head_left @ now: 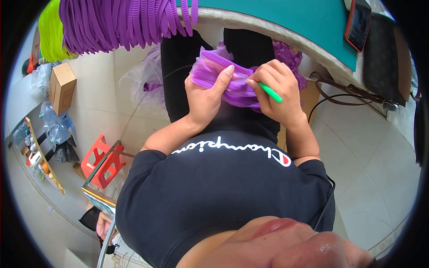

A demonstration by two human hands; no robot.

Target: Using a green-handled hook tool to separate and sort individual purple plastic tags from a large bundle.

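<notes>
Above my lap, my left hand (204,99) is closed around a bundle of purple ridged rubbery strips (223,61), its thumb pressed across them. Thin translucent purple film hangs about the bundle's edges. Close to its right end is my right hand (282,91), fingers wrapped round a slim tool with a bright green handle (271,92). The tool's working end is hidden by my fingers and the strips. More loose purple material (292,58) lies beyond my right hand, partly covered by it.
At the far left, rows of purple straps (120,22) and lime-green straps (51,33) hang over the table edge. A phone in a red case (357,27) and a dark bag (386,58) are on the green tabletop (290,20). A red stool (103,161) and cardboard box (62,87) stand left.
</notes>
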